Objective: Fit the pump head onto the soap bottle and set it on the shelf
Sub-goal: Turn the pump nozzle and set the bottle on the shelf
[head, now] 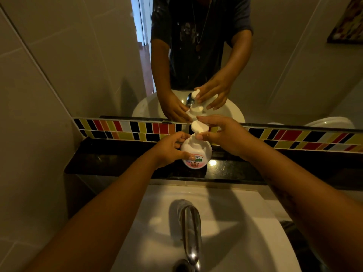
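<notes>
The chrome tap [190, 232] arcs over the white basin [255, 242]. Beyond, the left hand [169, 149] has its grip closed around the soap bottle [196, 152] (standing on the dark shelf [110, 161]); the right hand [225, 132] pinches the pump head [199, 127] atop it, below the mirror [78, 55].

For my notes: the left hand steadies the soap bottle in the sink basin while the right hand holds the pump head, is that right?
Not quite. The head view shows the soap bottle standing on the dark shelf behind the sink, not in the basin. The left hand steadies it; the right hand holds the pump head.
</notes>
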